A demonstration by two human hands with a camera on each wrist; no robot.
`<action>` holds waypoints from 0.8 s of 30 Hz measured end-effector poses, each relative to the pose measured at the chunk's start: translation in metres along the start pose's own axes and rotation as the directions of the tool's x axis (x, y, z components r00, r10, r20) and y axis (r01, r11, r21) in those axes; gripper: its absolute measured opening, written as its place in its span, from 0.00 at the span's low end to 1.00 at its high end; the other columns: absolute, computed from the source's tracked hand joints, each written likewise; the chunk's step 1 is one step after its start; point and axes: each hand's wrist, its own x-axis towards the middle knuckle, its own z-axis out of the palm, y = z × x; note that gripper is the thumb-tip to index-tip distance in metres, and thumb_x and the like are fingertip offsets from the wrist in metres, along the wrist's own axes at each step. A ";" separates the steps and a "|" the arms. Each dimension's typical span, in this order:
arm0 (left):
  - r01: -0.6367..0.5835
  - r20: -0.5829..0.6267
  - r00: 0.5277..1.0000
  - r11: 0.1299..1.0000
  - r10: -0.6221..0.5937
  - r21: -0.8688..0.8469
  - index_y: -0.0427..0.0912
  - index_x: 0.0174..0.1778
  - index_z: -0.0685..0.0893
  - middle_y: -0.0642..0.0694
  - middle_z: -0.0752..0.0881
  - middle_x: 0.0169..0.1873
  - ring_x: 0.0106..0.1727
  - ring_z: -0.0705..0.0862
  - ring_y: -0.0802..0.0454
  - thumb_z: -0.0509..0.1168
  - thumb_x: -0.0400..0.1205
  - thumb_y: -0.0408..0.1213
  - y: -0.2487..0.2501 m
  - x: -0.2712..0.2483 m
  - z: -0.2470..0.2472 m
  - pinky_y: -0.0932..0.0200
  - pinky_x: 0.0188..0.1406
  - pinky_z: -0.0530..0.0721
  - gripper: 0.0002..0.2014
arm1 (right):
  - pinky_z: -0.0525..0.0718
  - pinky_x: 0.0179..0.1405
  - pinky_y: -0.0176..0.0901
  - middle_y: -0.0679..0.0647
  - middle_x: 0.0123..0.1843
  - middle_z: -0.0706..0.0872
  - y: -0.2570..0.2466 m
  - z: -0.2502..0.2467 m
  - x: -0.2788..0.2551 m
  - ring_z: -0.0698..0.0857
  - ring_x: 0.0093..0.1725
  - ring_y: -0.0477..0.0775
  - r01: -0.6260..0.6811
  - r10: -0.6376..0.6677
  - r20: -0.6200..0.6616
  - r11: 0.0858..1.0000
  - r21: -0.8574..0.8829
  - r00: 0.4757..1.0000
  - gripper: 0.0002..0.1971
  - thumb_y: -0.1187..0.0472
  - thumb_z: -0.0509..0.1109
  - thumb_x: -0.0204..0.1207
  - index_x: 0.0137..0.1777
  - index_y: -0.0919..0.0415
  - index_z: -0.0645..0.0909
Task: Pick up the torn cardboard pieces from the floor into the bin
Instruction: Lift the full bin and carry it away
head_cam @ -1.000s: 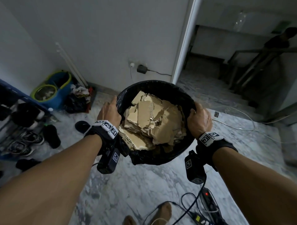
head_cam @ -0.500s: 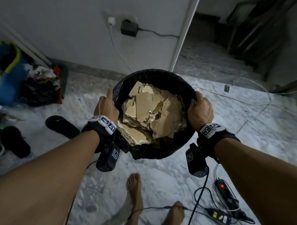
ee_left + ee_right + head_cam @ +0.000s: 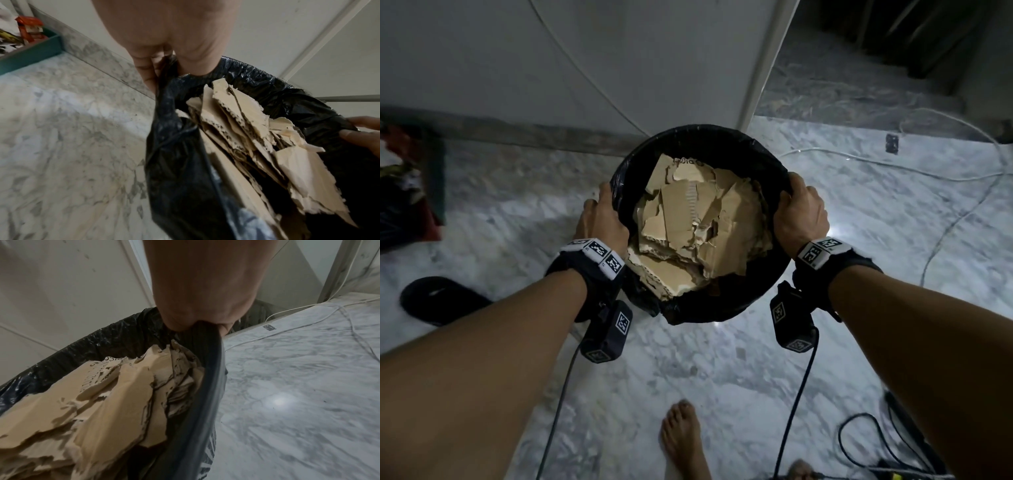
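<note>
A round bin (image 3: 698,135) lined with a black plastic bag is heaped with several torn brown cardboard pieces (image 3: 688,219). My left hand (image 3: 601,217) grips the bin's left rim, fingers curled over the bag. My right hand (image 3: 799,212) grips the right rim the same way. In the left wrist view my left hand (image 3: 162,53) pinches the bag's edge beside the cardboard pieces (image 3: 246,138). The right wrist view has my right hand (image 3: 205,305) clamped on the bin's rim (image 3: 207,344), cardboard pieces (image 3: 92,402) below it.
Marble floor (image 3: 517,205) all round. A white wall (image 3: 551,51) and door frame (image 3: 767,61) stand just behind the bin. A black slipper (image 3: 438,301) lies at left, a green tray (image 3: 30,50) of clutter far left. White cable (image 3: 893,164) and black cables (image 3: 866,442) run at right. My bare foot (image 3: 685,438) is below.
The bin, held by both hands, has come lower and closer to the wall's base and door frame. The view has tilted down; both grips are unchanged.
</note>
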 end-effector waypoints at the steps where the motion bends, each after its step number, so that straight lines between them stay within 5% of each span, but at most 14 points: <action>1: 0.000 0.010 1.000 1.000 0.000 0.007 0.42 0.80 0.59 0.26 0.76 0.59 0.54 0.79 0.28 0.56 0.81 0.25 -0.001 0.004 0.005 0.50 0.42 0.69 0.30 | 0.69 0.43 0.50 0.64 0.64 0.78 0.001 0.004 0.004 0.80 0.59 0.69 0.000 0.000 0.004 1.000 -0.004 1.000 0.20 0.59 0.54 0.85 0.76 0.52 0.68; 6: 0.021 0.064 0.998 1.000 -0.022 0.015 0.42 0.82 0.55 0.25 0.75 0.61 0.58 0.77 0.28 0.57 0.80 0.25 -0.003 0.014 0.022 0.46 0.50 0.74 0.33 | 0.70 0.43 0.51 0.62 0.64 0.79 0.012 0.022 0.017 0.80 0.60 0.68 0.002 -0.002 0.034 1.000 -0.006 0.999 0.20 0.59 0.54 0.84 0.75 0.50 0.68; 10: 0.022 0.071 0.997 1.000 -0.022 0.003 0.44 0.83 0.54 0.25 0.75 0.60 0.56 0.78 0.28 0.56 0.81 0.26 -0.008 0.019 0.035 0.49 0.44 0.71 0.34 | 0.70 0.43 0.50 0.62 0.64 0.79 0.020 0.033 0.021 0.80 0.60 0.68 -0.002 0.003 0.052 1.000 -0.008 0.999 0.21 0.59 0.55 0.84 0.76 0.49 0.68; 16: 0.033 0.099 0.994 0.999 -0.034 0.015 0.43 0.84 0.49 0.26 0.74 0.66 0.64 0.76 0.30 0.55 0.82 0.27 -0.015 0.016 0.053 0.46 0.62 0.73 0.35 | 0.71 0.43 0.51 0.62 0.64 0.80 0.036 0.051 0.022 0.80 0.59 0.68 0.015 -0.015 0.061 1.000 -0.002 0.998 0.22 0.60 0.55 0.83 0.76 0.49 0.69; 24: -0.022 0.089 0.996 0.998 0.017 0.055 0.46 0.84 0.45 0.30 0.70 0.70 0.60 0.77 0.32 0.57 0.82 0.28 -0.006 0.016 0.068 0.49 0.54 0.75 0.38 | 0.71 0.43 0.52 0.64 0.63 0.79 0.058 0.058 0.019 0.80 0.59 0.68 -0.008 0.010 0.072 0.999 -0.032 0.997 0.21 0.61 0.55 0.83 0.76 0.53 0.66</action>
